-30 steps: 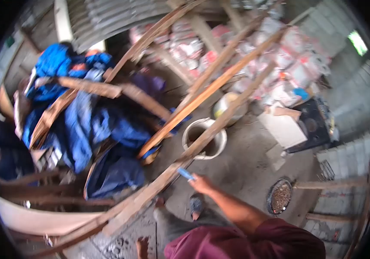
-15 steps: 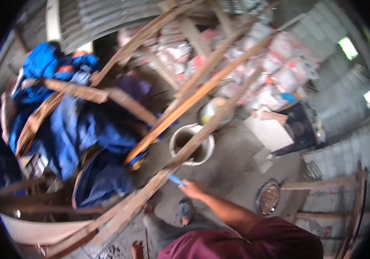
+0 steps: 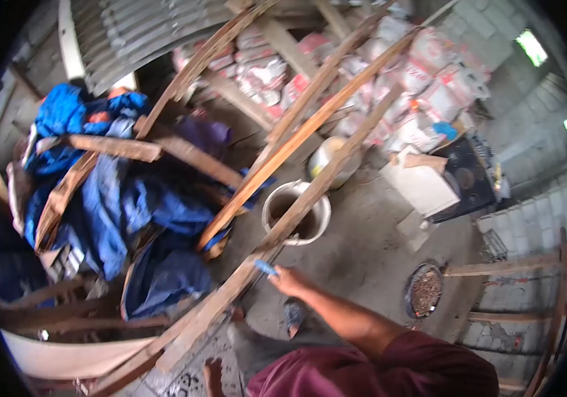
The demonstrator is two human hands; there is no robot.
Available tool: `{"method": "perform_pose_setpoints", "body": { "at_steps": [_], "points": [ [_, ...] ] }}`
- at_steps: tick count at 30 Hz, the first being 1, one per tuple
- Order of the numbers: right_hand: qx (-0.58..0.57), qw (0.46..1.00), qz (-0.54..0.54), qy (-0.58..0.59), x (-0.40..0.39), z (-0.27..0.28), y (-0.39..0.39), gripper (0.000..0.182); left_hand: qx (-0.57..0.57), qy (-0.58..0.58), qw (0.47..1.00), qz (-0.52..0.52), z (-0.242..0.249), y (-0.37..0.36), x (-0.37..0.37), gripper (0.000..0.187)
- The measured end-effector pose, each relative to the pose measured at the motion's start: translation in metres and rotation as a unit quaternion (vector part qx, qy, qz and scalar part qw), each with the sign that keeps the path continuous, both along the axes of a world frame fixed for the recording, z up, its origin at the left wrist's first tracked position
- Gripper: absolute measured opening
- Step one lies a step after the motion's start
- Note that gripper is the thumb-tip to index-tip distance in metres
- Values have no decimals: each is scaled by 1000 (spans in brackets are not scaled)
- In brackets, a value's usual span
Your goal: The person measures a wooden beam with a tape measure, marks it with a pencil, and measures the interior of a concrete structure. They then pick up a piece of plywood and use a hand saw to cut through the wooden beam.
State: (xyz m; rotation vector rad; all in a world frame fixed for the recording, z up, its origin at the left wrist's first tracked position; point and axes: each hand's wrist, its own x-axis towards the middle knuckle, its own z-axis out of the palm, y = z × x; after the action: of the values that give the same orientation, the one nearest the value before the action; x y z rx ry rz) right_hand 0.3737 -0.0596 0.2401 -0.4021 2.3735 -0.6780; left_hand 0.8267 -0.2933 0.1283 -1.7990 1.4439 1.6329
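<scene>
My right hand (image 3: 288, 282) is closed round a short light-blue object (image 3: 266, 267), whose kind I cannot tell. Its far end overlaps a long weathered wooden beam (image 3: 230, 289) that slants up across the view. Just beyond the hand, a white bucket (image 3: 325, 223) stands behind the beam with a brownish inside. At the bottom edge, what looks like my left hand (image 3: 214, 372) hangs low beside my leg, its fingers unclear. A foot in a dark slipper (image 3: 292, 313) is on the floor below my right hand.
Blue tarpaulin (image 3: 108, 212) lies heaped at left among timber pieces. Another orange-brown beam (image 3: 277, 162) leans across the middle. White-and-red sacks (image 3: 422, 86) are piled behind. At right are a black stove-like panel (image 3: 463, 177), a round tray of brown bits (image 3: 425, 293) and a block wall (image 3: 551, 198).
The whole view has shifted slightly and become sharper. My right hand stays closed on the light-blue object, close to the beam.
</scene>
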Motion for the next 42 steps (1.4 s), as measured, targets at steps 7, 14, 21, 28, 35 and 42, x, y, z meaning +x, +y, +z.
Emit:
{"method": "perform_pose_setpoints", "body": {
  "at_steps": [7, 14, 21, 28, 35, 42],
  "points": [
    [-14, 1000, 11, 21, -9, -10, 3, 40, -113, 45, 990, -70, 49, 43, -28, 59],
    [-53, 996, 32, 57, -4, -14, 23, 31, -146, 58, 979, -130, 32, 92, 22, 55],
    [-33, 997, 28, 65, -25, -17, 14, 33, -87, 0, 988, -131, -3, 57, -49, 61],
    [-32, 995, -52, -77, -63, -6, 8, 53, -117, 89, 965, -218, -38, -9, -233, 67],
    [-64, 982, -146, -104, -100, 104, 80, 30, -109, 139, 913, -369, -24, 0, -406, 79],
    [-267, 860, -435, -18, -83, 139, 250, 32, -194, 302, 816, -453, 34, 113, -608, 101]
  ]
}}
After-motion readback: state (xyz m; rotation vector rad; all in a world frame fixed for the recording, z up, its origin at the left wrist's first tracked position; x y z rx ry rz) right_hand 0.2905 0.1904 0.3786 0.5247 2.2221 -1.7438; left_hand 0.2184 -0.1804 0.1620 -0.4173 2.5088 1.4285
